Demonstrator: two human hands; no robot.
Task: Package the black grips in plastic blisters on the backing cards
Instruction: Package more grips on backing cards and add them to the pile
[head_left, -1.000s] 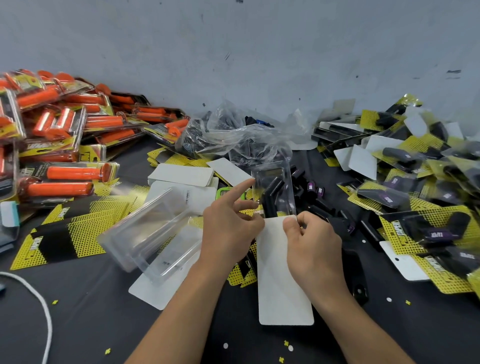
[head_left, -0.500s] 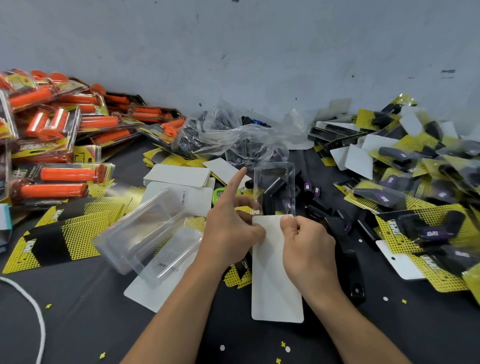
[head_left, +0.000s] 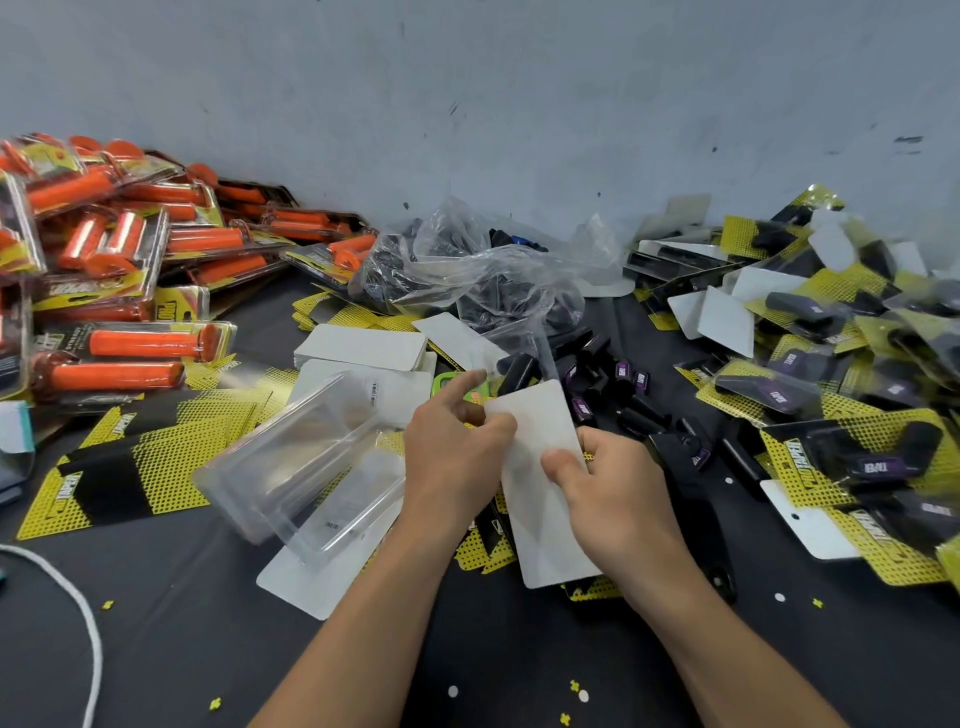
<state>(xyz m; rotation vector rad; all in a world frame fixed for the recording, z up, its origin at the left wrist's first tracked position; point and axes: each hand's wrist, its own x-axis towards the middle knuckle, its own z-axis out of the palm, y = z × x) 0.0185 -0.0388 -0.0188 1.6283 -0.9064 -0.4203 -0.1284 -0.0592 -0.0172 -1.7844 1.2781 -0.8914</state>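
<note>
The left hand (head_left: 457, 452) pinches the left edge of a white card (head_left: 540, 530), thumb on its face near the top corner and forefinger stretched out past the far edge. The right hand (head_left: 618, 488) grips the same card from the right, thumb pressed flat on the blank face, the other fingers curled out of sight beneath it. The card is held tilted above the dark table (head_left: 519, 665), blank side up. Just past its far edge a clear blister (head_left: 535, 353) sticks out with a black grip (head_left: 517, 371) inside. It is blurred, and I cannot tell whether it is seated on the card.

Left of the hands, empty blisters (head_left: 291, 467) lie on another white card (head_left: 311, 587). Behind them is a stack of cards (head_left: 363, 345), and a green item (head_left: 448, 382) shows beside the forefinger. To the right, loose grips (head_left: 631, 382) with purple labels are scattered near a crumpled plastic bag (head_left: 467, 286). Printed yellow-and-black cards (head_left: 119, 467) lie flat at the left. Orange packs (head_left: 140, 343) are heaped at far left, and finished black packs (head_left: 810, 395) at far right. A white cord (head_left: 88, 623) curves across the near left corner.
</note>
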